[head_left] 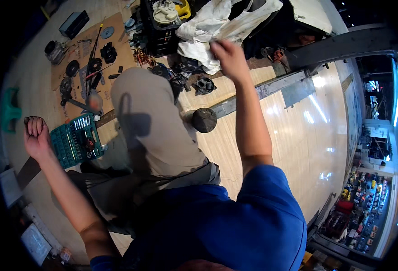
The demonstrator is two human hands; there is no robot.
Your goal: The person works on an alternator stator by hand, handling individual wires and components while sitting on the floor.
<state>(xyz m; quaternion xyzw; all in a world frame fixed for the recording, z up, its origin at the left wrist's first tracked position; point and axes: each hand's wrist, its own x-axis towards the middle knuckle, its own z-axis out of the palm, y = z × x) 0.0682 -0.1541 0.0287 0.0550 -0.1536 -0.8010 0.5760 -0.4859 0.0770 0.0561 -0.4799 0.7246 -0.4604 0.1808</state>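
My left hand [38, 139] is out at the left with its fingers curled in. Whether anything small is inside it I cannot make out. Beside it lies an open green socket-set case [74, 140] with metal sockets in it. At the top, my right hand [231, 59] is closed, thumb toward the fingers, in front of a crumpled white cloth [203, 31]. The view does not show whether the fingers pinch the cloth or something small. My bent knee [140, 95] is between the two arms.
Flat cardboard [79, 49] at upper left carries several dark parts and tools. A black crate [158, 38] stands beside the cloth. A dark round metal end [204, 120] caps a grey floor beam [262, 90] on the right. A green stool [11, 110] is far left.
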